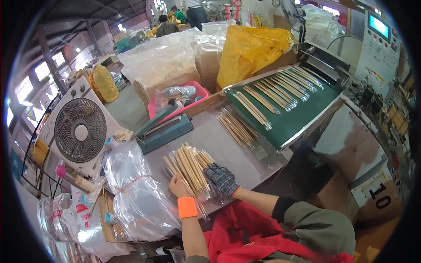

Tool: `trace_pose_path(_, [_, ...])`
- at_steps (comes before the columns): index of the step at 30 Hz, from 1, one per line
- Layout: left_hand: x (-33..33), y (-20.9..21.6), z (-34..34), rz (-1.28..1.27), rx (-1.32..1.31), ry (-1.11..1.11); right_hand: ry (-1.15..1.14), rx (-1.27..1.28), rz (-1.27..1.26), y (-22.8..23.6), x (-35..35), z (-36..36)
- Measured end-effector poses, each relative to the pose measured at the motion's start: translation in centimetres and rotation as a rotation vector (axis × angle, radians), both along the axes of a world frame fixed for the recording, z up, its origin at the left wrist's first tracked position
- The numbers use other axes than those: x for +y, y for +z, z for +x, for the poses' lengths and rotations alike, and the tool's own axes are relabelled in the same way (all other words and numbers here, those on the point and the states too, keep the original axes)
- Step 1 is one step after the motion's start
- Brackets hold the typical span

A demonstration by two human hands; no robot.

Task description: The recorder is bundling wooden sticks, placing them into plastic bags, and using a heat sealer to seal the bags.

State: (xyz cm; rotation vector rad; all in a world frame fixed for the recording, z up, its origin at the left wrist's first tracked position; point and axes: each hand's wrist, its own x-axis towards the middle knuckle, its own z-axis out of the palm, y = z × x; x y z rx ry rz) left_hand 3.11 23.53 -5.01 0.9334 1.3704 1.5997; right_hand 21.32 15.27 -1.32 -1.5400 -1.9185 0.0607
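Squaring wrapped chopsticks (pixel 191 165), seemingly: left hand (pixel 178 186) and gloved right hand (pixel 222 180) clasp opposite sides; aligning ends needs even pressure.

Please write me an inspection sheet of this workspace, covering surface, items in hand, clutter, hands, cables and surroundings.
Surface: grey worktop, beside a green belt.
Job's things: a bundle of thin sticks between the hands; a second bundle lies near the belt; wrapped sticks lie in a row on it.
Clutter: teal long-armed device, pink basket of mixed items, clear plastic bags tied together.
Hands: left hand, bare with an orange wristband, at the bundle's left side; right hand, in a grey glove, at its right side.
Cables: cannot be made out clearly.
Surroundings: fan at left, yellow sheeting behind, lit screen at right, people in the background.
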Motion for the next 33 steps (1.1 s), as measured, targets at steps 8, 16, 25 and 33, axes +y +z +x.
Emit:
trace_pose_path(8, [-1.1, 1.3, -2.1, -0.041, -0.059, 0.029, -0.176, -0.319, 0.02, 1.5, 7.8, 6.5])
trace_pose_path(16, [-0.5, 4.2, 2.8, -0.18, -0.445, -0.212, -0.57, -0.581, -0.233, -7.7, 14.9, 25.2])
trace_pose_path(25, [-2.6, 4.2, -1.3, -0.104, -0.559, -0.159, -0.13, -0.071, -0.278, 0.6, 1.5, 3.9])
trace_pose_path(33, [-3.4, 3.2, -2.6, -0.133, -0.4, -0.029, -0.15, -0.016, -0.186, 0.7, 0.3, 3.4])
